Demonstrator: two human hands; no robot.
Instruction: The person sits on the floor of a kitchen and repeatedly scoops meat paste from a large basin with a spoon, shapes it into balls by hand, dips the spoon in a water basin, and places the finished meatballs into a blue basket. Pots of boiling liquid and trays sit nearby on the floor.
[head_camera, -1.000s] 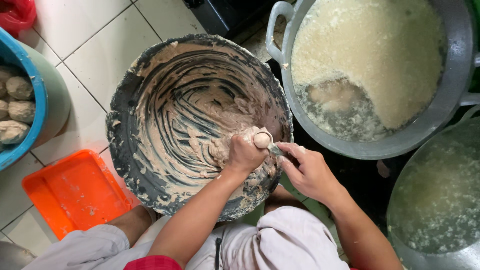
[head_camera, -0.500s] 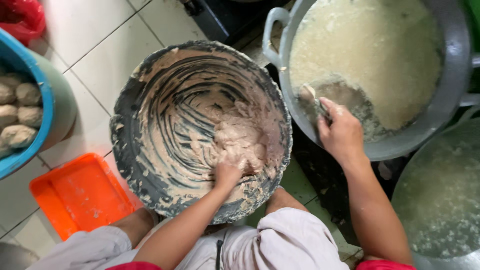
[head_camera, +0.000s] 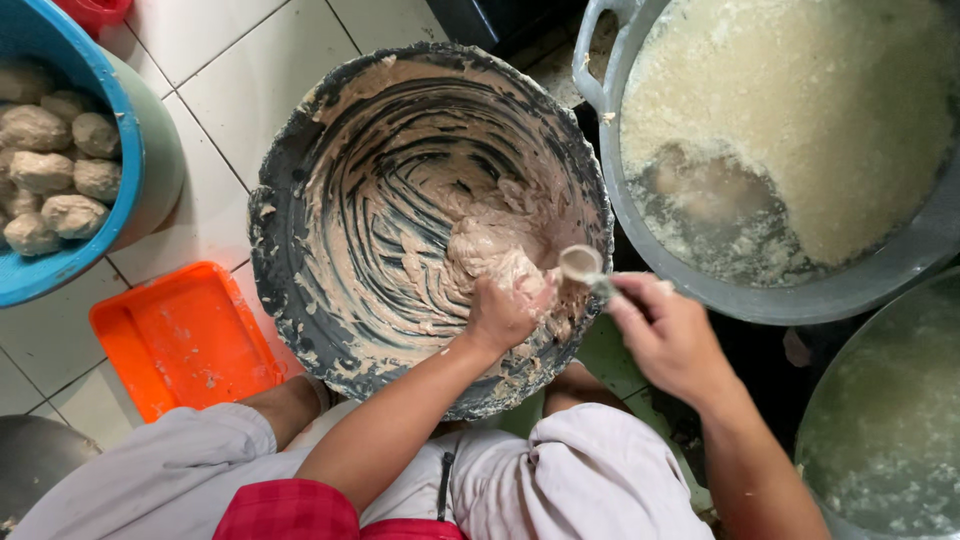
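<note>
Swung back from the big pot (head_camera: 800, 150) to the basin (head_camera: 430, 215), the right hand (head_camera: 670, 335), closed on a small spoon (head_camera: 582, 265) held just at the basin's near rim. Sank into the pale paste (head_camera: 495, 255) at the near wall, the left hand (head_camera: 505, 310), fingers curled around a lump, squeezing it up toward the spoon. Lay below both arms: knees in light cloth, a red checked hem. Sat on the tiles to the left: an orange tray (head_camera: 180, 335), flecked with paste. Stood further left: a blue tub (head_camera: 75, 250) with rounded greyish balls (head_camera: 45, 170) heaped inside. Simmered beyond the basin: cloudy, foamy liquid in the grey pot, a second pot (head_camera: 880, 420) close by on the right. Could well slip off the spoon onto the floor, a soft lump, if carried loosely across the gap; could splash hot liquid on the fingers if dropped from high. Showed no packages, labels or signs anywhere.
</note>
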